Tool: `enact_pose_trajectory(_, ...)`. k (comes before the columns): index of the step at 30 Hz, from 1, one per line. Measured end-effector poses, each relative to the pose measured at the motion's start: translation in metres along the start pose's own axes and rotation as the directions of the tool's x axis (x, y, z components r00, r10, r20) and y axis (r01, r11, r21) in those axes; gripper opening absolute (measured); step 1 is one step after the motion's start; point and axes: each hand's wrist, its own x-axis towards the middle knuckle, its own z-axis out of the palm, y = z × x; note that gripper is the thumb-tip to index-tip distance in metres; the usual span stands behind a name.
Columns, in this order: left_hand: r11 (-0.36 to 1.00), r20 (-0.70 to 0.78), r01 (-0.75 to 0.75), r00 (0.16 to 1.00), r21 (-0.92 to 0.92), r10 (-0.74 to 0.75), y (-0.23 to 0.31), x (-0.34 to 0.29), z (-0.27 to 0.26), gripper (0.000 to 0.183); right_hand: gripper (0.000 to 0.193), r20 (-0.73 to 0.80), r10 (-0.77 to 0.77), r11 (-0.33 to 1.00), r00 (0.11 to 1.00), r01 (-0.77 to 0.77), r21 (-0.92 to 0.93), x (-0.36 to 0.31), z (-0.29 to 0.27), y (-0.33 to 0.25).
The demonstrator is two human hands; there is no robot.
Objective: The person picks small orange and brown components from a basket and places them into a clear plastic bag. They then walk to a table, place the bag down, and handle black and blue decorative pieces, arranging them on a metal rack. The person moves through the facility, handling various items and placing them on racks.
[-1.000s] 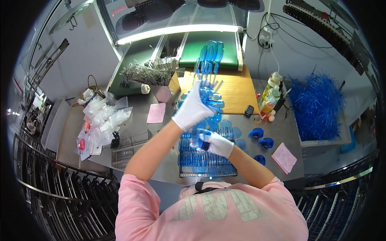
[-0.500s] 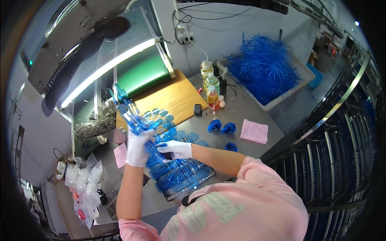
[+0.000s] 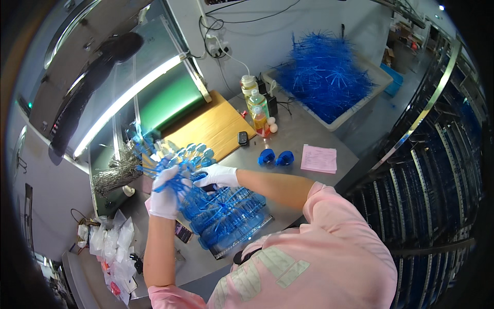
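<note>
My left hand, in a white glove, is closed round a bunch of clear blue plastic pieces whose thin stems fan out above the fist. Beside it my white-gloved right hand reaches in from the right with bent fingers. Something dark shows under its fingers; I cannot make out what it is. Below both hands, rows of similar clear blue pieces lie packed together on a rack with a metal edge strip. More rounded clear pieces stand just beyond the hands.
Two dark blue pieces and pink paper lie right on the metal table. Behind are bottles, a yellow board and a tub of blue sprues. Wire bundles and plastic bags are left.
The whole view has shifted a little. My left hand has tipped the bunch further left, and its stems spread wider. A third dark blue piece no longer shows near my right forearm.
</note>
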Motion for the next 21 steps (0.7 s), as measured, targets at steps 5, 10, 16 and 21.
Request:
enact_pose_trajectory(5, 0.979, 0.127, -0.005, 0.992, 0.202, -0.021, -0.003, -0.03, 0.022, 0.046, 0.017, 0.089, 0.094, 0.964, 0.992, -0.068, -0.258, -0.012, -0.008, -0.009)
enact_pose_trajectory(10, -0.662, 0.814, -0.474, 0.367, 0.581, 0.451, 0.032, -0.068, 0.025, 0.065, 0.028, 0.473, 0.245, 0.967, 0.846, -0.176, -0.186, -0.057, -0.019, -0.038)
enact_pose_trajectory(16, -0.904, 0.939, -0.42, 0.336, 0.075, -0.078, 0.041, -0.056, 0.054, 0.074, 0.042, 0.55, 0.489, 0.871, 0.677, -0.416, -0.262, -0.093, 0.013, -0.052)
enact_pose_trajectory(21, -0.779, 0.925, -0.597, 0.375, 0.191, -0.061, 0.027, -0.046, 0.067, 0.07, 0.034, 0.343, 0.52, 0.807, 0.783, -0.318, -0.498, -0.112, 0.028, -0.057)
